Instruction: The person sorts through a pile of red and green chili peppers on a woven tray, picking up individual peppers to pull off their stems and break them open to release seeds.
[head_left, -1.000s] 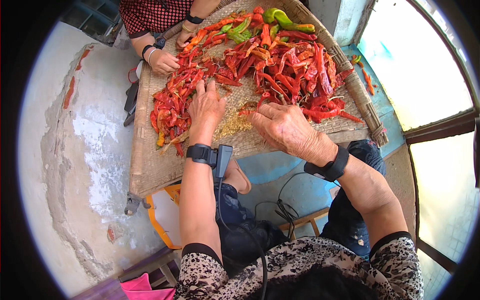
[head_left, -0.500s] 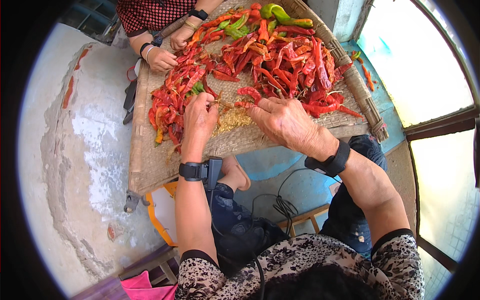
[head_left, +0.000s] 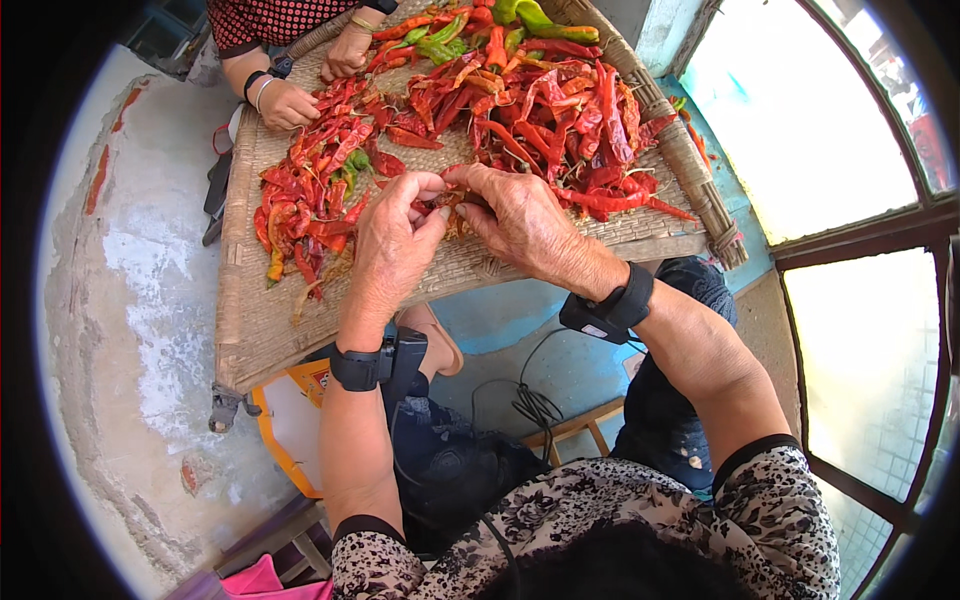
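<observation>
My left hand [head_left: 390,240] and my right hand [head_left: 525,215] meet over the near edge of a woven tray [head_left: 285,325]. Both are closed, their fingertips pinching a red chili pepper [head_left: 452,194] between them; much of it hides behind my fingers. A big heap of wrinkled red chili peppers [head_left: 560,120] lies beyond my right hand. To the left of my left hand is a smaller pile of red chili peppers [head_left: 322,185], with a bit of green among them.
Across the tray a co-worker's hands [head_left: 288,105] rest at the left pile. Long green peppers [head_left: 540,22] lie at the far edge. A rough wall [head_left: 140,270] stands left, a window [head_left: 800,120] right. Cables [head_left: 537,405] hang below the tray.
My hands have come together, the right moving left toward the left one. The chili pepper that hung from my right fingers is now between both hands. The whole view has shifted slightly.
</observation>
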